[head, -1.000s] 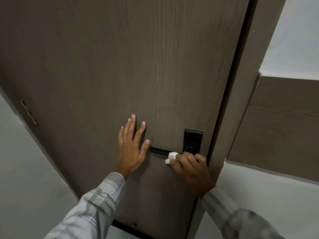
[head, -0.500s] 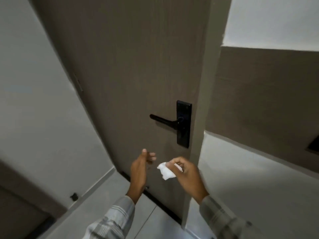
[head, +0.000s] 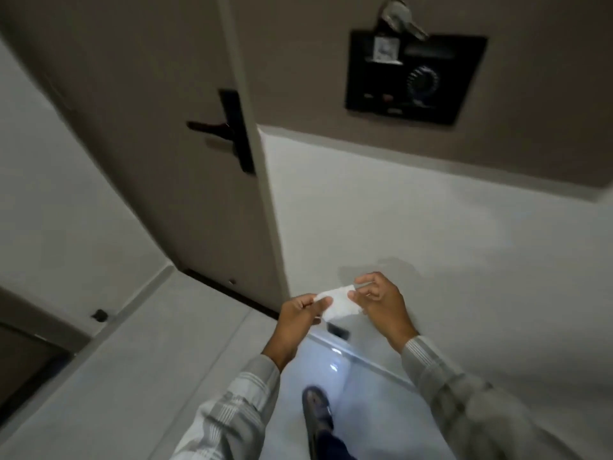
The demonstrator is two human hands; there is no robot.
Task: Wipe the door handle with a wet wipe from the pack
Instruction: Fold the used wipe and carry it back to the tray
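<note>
Nearest the camera, a sandalled foot (head: 317, 413) stands on the shiny floor (head: 374, 410). Above it, the left hand (head: 296, 316) and the right hand (head: 381, 302) each pinch one end of a small white wet wipe (head: 336, 302), holding it stretched between them, well apart from the door. It looks like the wipe is being opened or folded, so the next move would be to reach up and rub. Farther off, the black door handle (head: 212, 129) sits at the door's right edge. A black wall panel (head: 414, 74) with a dial hangs beyond. No words can be read.
</note>
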